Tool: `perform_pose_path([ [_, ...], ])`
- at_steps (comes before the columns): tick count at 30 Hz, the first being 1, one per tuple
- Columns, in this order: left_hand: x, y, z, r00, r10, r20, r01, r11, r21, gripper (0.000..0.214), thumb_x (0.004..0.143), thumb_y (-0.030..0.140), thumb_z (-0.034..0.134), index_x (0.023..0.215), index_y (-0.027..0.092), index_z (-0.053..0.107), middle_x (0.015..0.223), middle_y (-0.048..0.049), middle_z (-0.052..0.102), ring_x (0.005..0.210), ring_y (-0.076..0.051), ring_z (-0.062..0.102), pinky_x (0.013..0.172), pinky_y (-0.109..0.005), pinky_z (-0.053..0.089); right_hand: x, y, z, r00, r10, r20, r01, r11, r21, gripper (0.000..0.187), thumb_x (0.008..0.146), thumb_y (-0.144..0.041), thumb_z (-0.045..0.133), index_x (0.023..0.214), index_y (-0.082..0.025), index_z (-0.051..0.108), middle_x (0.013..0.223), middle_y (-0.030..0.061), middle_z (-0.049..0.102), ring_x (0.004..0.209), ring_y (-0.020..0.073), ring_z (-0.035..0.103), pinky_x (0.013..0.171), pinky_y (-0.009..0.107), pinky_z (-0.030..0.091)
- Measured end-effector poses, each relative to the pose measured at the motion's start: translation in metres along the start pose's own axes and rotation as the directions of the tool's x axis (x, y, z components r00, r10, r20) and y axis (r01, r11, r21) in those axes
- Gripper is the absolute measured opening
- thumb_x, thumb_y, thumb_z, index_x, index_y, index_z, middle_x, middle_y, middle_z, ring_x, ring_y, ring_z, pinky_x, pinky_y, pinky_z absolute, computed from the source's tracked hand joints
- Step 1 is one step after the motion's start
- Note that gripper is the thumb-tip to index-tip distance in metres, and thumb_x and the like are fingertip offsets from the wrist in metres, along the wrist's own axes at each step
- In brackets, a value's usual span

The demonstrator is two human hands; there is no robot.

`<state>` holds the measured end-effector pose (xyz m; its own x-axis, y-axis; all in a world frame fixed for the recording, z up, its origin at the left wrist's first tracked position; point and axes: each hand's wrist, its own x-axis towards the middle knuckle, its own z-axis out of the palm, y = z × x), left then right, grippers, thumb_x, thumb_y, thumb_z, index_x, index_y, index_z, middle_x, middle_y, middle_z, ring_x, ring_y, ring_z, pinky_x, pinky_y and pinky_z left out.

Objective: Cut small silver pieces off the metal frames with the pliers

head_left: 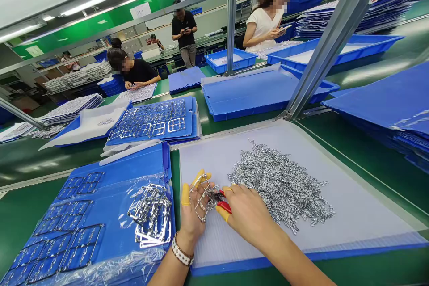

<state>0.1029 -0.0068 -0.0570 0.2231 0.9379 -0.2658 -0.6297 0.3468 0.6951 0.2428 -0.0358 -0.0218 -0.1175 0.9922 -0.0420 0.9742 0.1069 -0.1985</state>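
Note:
My left hand (pixel 193 208), with yellow finger cots and a beaded bracelet, is closed round a small silver metal frame (pixel 201 196). My right hand (pixel 246 212), also in yellow cots, grips red-handled cutters (pixel 224 206) whose tip meets the frame. Both hands hover over a white sheet (pixel 351 205) lying on a blue tray. A large pile of small shiny metal parts (pixel 281 183) lies just right of my hands. To the left, a stack of silver frames (pixel 150 216) rests on clear plastic over a blue tray (pixel 100 178).
More blue trays with frames (pixel 154 123) sit beyond, with further trays (pixel 254 94) and stacks (pixel 395 107) around. A slanted metal post (pixel 321 49) rises behind the sheet. Other people work or stand at the far benches (pixel 134 71).

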Motion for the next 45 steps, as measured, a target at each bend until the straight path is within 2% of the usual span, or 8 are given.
perform_pose_path([
  [9, 0.003, -0.001, -0.004, 0.998, 0.019, -0.056, -0.017, 0.999, 0.032, 0.059, 0.081, 0.062, 0.046, 0.117, 0.019, 0.063, 0.123, -0.0124, 0.061, 0.104, -0.026, 0.06, 0.09, -0.038, 0.045, 0.002, -0.005, 0.003, 0.999, -0.02, -0.04, 0.017, 0.998, -0.053, 0.015, 0.083, -0.024, 0.054, 0.093, -0.016, 0.063, 0.087, 0.0106, 0.065, 0.085, 0.0267, 0.06, 0.072, 0.037, 0.039],
  [16, 0.005, 0.004, -0.005, 0.998, 0.016, -0.06, -0.019, 0.998, -0.056, 0.059, 0.083, 0.062, 0.044, 0.116, 0.017, 0.063, 0.124, -0.0139, 0.061, 0.102, -0.026, 0.061, 0.088, -0.039, 0.048, -0.004, -0.004, 0.001, 0.999, -0.003, -0.035, 0.002, 0.999, -0.051, 0.019, 0.085, -0.028, 0.053, 0.095, -0.017, 0.064, 0.089, 0.0102, 0.066, 0.087, 0.0262, 0.06, 0.074, 0.037, 0.039],
  [24, 0.006, 0.002, -0.005, 0.997, 0.011, -0.08, -0.019, 0.995, -0.099, 0.058, 0.082, 0.061, 0.046, 0.114, 0.016, 0.064, 0.118, -0.0138, 0.063, 0.095, -0.024, 0.063, 0.085, -0.036, 0.049, -0.008, -0.021, 0.003, 0.997, -0.069, -0.026, 0.07, 0.997, 0.018, 0.02, 0.084, -0.031, 0.055, 0.095, -0.018, 0.063, 0.092, 0.0102, 0.066, 0.092, 0.0287, 0.058, 0.078, 0.041, 0.037],
  [28, 0.005, 0.001, -0.006, 0.994, 0.021, -0.107, -0.029, 0.997, -0.067, 0.057, 0.082, 0.062, 0.047, 0.114, 0.018, 0.065, 0.119, -0.0124, 0.063, 0.099, -0.024, 0.062, 0.088, -0.036, 0.048, -0.006, -0.023, 0.003, 0.998, -0.069, -0.002, 0.069, 0.998, 0.003, 0.02, 0.084, -0.032, 0.054, 0.094, -0.018, 0.064, 0.092, 0.0106, 0.066, 0.092, 0.029, 0.059, 0.076, 0.04, 0.038],
  [34, 0.007, 0.0, -0.005, 0.991, 0.082, -0.11, -0.081, 0.997, 0.015, 0.056, 0.082, 0.061, 0.047, 0.114, 0.018, 0.065, 0.12, -0.0118, 0.062, 0.1, -0.024, 0.06, 0.086, -0.034, 0.047, -0.005, -0.024, -0.001, 0.997, -0.063, 0.039, 0.064, 0.997, -0.041, 0.015, 0.083, -0.02, 0.053, 0.091, -0.017, 0.065, 0.087, 0.0104, 0.067, 0.084, 0.0258, 0.062, 0.071, 0.036, 0.041],
  [39, 0.002, -0.004, 0.001, 0.985, 0.153, -0.081, -0.144, 0.984, 0.107, 0.059, 0.081, 0.064, 0.046, 0.117, 0.021, 0.064, 0.118, -0.0111, 0.063, 0.102, -0.026, 0.059, 0.092, -0.04, 0.043, -0.015, -0.002, 0.003, 1.0, -0.027, -0.009, 0.027, 0.999, -0.038, 0.021, 0.084, -0.025, 0.05, 0.098, -0.02, 0.064, 0.092, 0.0097, 0.067, 0.086, 0.0269, 0.062, 0.073, 0.039, 0.044],
  [42, -0.02, 0.011, 0.014, 0.948, 0.289, 0.129, -0.317, 0.876, 0.364, 0.056, 0.08, 0.058, 0.053, 0.122, 0.021, 0.063, 0.119, -0.013, 0.061, 0.108, -0.03, 0.055, 0.1, -0.043, 0.036, -0.02, 0.032, 0.019, 0.986, -0.071, -0.151, 0.073, 0.997, 0.005, 0.034, 0.082, -0.032, 0.048, 0.112, -0.021, 0.059, 0.099, 0.011, 0.067, 0.087, 0.0277, 0.063, 0.074, 0.041, 0.045],
  [45, -0.05, 0.047, 0.023, 0.869, 0.329, 0.369, -0.494, 0.573, 0.654, 0.056, 0.081, 0.045, 0.058, 0.128, 0.016, 0.057, 0.121, -0.0175, 0.058, 0.112, -0.034, 0.049, 0.104, -0.046, 0.03, -0.018, 0.069, 0.044, 0.917, -0.191, -0.349, 0.218, 0.975, 0.039, 0.04, 0.084, -0.037, 0.045, 0.12, -0.023, 0.053, 0.106, 0.0111, 0.066, 0.093, 0.0275, 0.062, 0.076, 0.04, 0.045],
])
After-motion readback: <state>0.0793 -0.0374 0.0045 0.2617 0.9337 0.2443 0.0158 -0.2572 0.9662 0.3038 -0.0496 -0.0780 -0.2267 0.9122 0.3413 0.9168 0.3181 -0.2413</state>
